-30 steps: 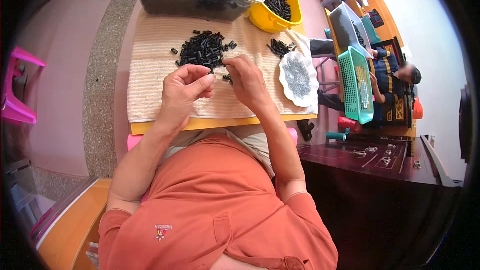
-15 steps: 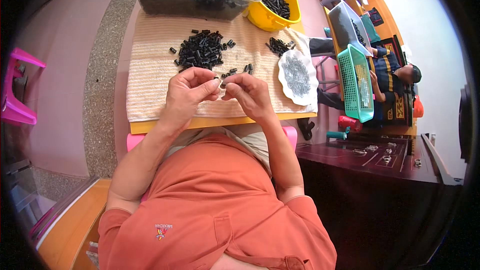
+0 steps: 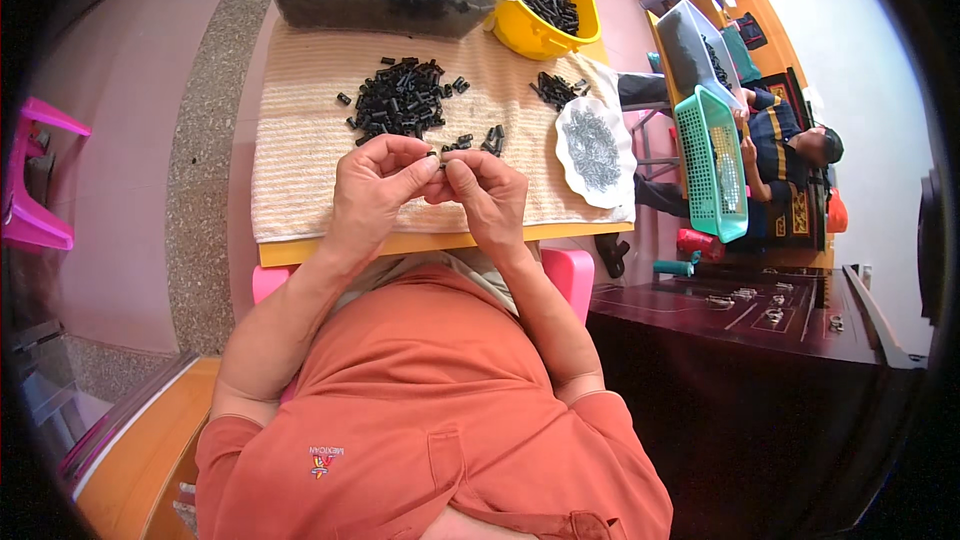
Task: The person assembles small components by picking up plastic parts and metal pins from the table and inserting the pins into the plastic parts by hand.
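My left hand (image 3: 375,190) pinches a small black plastic tube (image 3: 432,154) over the near part of the towel. Against it, the fingertips of my right hand (image 3: 490,198) are closed in a pinch; whatever they hold is too small to make out. Beyond my left hand lies a heap of black tubes (image 3: 398,100) on the striped towel (image 3: 300,155). A few more loose tubes (image 3: 493,140) are just past my right fingers. To the right, a white scalloped plate (image 3: 610,196) carries many small clear or silvery pieces (image 3: 592,148).
A clear plastic bin (image 3: 390,8) and a yellow tub (image 3: 530,40), both filled with black tubes, stand at the far edge. A smaller tube pile (image 3: 557,90) lies near the plate. At right, another person (image 3: 775,145) sits by a green basket (image 3: 697,170). A pink stool (image 3: 40,180) is left.
My right hand has moved left and in toward my left hand, so the fingertips now meet. My left hand stays nearly in place, still pinching the tube.
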`<control>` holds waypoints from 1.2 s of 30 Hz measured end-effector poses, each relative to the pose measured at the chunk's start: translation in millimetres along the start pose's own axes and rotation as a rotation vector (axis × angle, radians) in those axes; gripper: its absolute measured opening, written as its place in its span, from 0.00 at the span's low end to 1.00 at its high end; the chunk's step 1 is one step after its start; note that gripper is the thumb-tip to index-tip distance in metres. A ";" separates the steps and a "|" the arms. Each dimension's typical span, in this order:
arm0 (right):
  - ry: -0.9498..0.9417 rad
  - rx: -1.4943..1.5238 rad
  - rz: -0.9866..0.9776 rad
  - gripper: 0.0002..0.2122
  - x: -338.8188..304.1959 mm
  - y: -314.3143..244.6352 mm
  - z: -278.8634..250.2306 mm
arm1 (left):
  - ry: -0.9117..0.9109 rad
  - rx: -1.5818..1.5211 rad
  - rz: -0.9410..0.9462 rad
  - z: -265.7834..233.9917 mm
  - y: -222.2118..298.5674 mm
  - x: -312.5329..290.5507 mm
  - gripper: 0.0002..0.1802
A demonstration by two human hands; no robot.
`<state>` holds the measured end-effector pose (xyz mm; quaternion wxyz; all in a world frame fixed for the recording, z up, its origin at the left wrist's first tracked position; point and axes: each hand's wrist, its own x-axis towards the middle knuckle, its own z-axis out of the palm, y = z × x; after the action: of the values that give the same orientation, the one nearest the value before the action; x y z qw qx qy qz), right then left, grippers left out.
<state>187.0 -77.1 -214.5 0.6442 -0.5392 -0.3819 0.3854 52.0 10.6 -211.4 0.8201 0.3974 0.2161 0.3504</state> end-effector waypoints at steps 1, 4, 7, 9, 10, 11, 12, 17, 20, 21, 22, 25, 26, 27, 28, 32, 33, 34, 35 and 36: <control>0.010 -0.028 -0.045 0.09 -0.7 0.6 1.4 | 0.010 -0.016 0.005 1.4 1.2 -0.6 0.06; 0.023 -0.044 -0.113 0.08 -2.8 3.0 4.2 | 0.023 -0.028 0.020 -0.1 -0.8 -0.5 0.06; 0.025 -0.024 -0.184 0.07 -4.2 8.1 7.4 | 0.036 -0.026 0.041 -0.3 -3.0 -0.5 0.06; 0.024 -0.017 -0.231 0.07 -4.7 8.8 7.8 | 0.047 -0.028 0.050 0.4 -3.2 -0.8 0.07; 0.021 -0.020 -0.235 0.07 -4.6 8.3 8.0 | 0.046 -0.025 0.048 0.4 -2.7 -1.0 0.07; 0.018 -0.024 -0.239 0.07 -4.5 7.8 8.1 | 0.044 -0.022 0.045 0.5 -2.3 -1.2 0.07; 0.018 -0.024 -0.239 0.07 -4.6 7.0 7.9 | 0.044 -0.022 0.046 0.5 -2.2 -1.3 0.07; 0.009 0.024 -0.170 0.05 -3.5 4.2 5.1 | 0.020 -0.065 0.046 3.0 -4.7 -2.0 0.07; 0.016 0.019 -0.245 0.05 -1.9 1.1 6.2 | 0.019 -0.047 0.034 3.9 -6.6 -3.0 0.07; 0.017 0.018 -0.246 0.05 -1.5 2.8 5.1 | 0.017 -0.047 0.034 3.5 -6.9 -3.3 0.07; 0.033 -0.027 -0.277 0.05 -1.0 4.9 3.7 | 0.005 0.005 0.020 2.5 -7.1 -3.6 0.07; 0.069 -0.149 -0.367 0.05 2.4 5.8 0.3 | -0.010 0.060 0.004 4.5 -6.4 -4.5 0.07; 0.088 -0.225 -0.424 0.05 3.1 5.0 -0.6 | -0.012 0.063 0.001 5.0 -6.1 -4.8 0.07; 0.088 -0.225 -0.424 0.05 2.2 4.1 -2.4 | -0.012 0.063 0.002 4.8 -6.1 -4.7 0.07; 0.101 -0.182 -0.336 0.05 0.5 2.8 -5.2 | -0.012 0.056 -0.003 4.4 -6.3 -4.5 0.07; 0.132 -0.122 -0.210 0.06 -1.1 -5.6 -15.0 | -0.029 0.059 -0.013 1.8 -9.2 -3.7 0.08; 0.134 -0.122 -0.191 0.07 -1.5 -7.7 -17.0 | -0.030 0.058 -0.012 2.2 -9.0 -3.8 0.08; 0.134 -0.122 -0.191 0.07 -1.6 -9.3 -17.2 | -0.026 0.061 -0.018 2.5 -8.5 -4.2 0.08; 0.140 -0.074 -0.165 0.06 -1.6 -11.2 -16.9 | -0.021 0.064 -0.023 2.8 -8.4 -4.4 0.08; 0.147 -0.025 -0.138 0.06 -1.9 -12.3 -17.3 | -0.021 0.064 -0.023 2.6 -8.5 -4.4 0.08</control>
<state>202.9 -87.3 -204.6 0.6886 -0.5464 -0.3748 0.2946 54.2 2.3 -216.3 0.8133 0.4245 0.2231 0.3295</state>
